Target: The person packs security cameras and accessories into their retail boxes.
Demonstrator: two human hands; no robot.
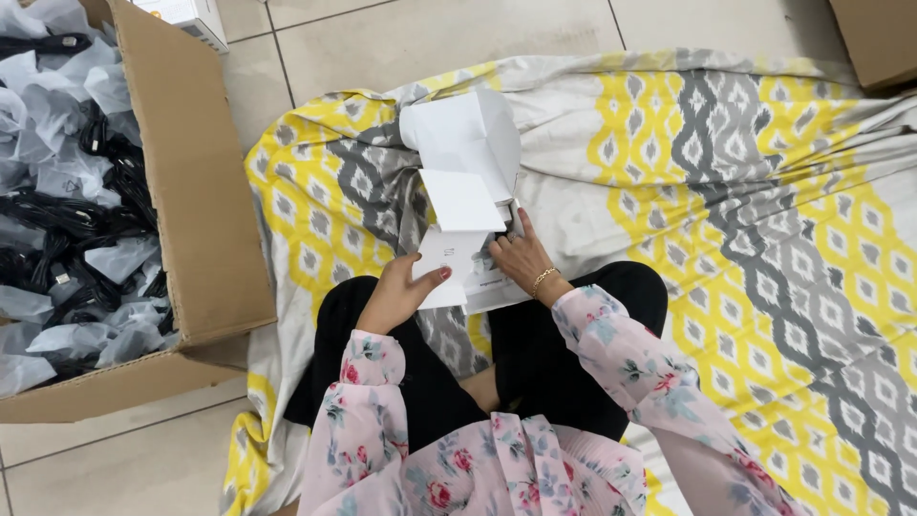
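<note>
Tiled floor, patterned blanket. White carton above lap: light, thin, crushable. Left hand pinches flap; right hand fingers grip its side edge.

Tiled floor with a patterned sheet spread over it

I see a floor of pale beige tiles with thin dark grout lines under even, soft light. A sheet in yellow, grey and white diamond chains covers the middle and right, rumpled along its left edge. At the floor's left edge stands an open cardboard box filled with black cables in clear bags. Another brown box sits at the top right corner, a small white carton at the top left
</note>
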